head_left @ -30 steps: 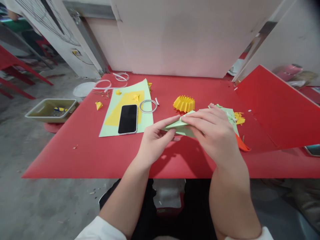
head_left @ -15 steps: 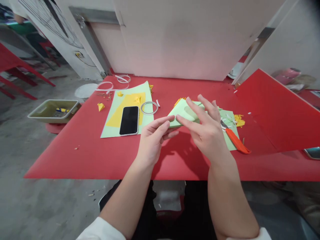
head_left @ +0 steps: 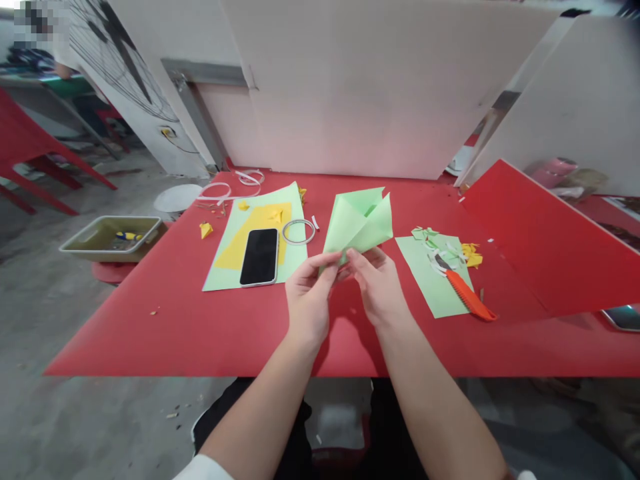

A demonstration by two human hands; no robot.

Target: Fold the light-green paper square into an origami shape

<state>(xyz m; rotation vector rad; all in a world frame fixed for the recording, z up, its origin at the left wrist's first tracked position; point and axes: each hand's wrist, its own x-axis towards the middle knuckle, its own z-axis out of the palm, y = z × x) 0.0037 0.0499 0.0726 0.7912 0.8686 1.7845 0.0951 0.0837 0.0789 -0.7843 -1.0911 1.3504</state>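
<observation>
A folded light green paper (head_left: 357, 223) is held above the red table (head_left: 200, 340), its two upper flaps spread apart. My left hand (head_left: 311, 293) pinches its lower left corner between thumb and fingers. My right hand (head_left: 377, 287) grips the bottom edge beside it, thumb in front and fingers behind. Left of the hands, a black phone (head_left: 259, 257) and a tape roll (head_left: 299, 231) rest on green and yellow sheets (head_left: 220, 273). To the right, an orange-handled cutter (head_left: 467, 293) lies partly on a green sheet (head_left: 430, 287) with paper scraps (head_left: 440, 243).
A raised red board (head_left: 555, 247) stands at the right. White strips (head_left: 215, 193) lie at the table's back left. A bin (head_left: 107, 247) and a red chair (head_left: 40, 147) are on the left, with a person (head_left: 63, 57) partly visible beyond.
My right hand has come down and closed on the paper's lower edge. The green paper is now more upright, showing its spread flaps. The camera view has tilted slightly upward.
</observation>
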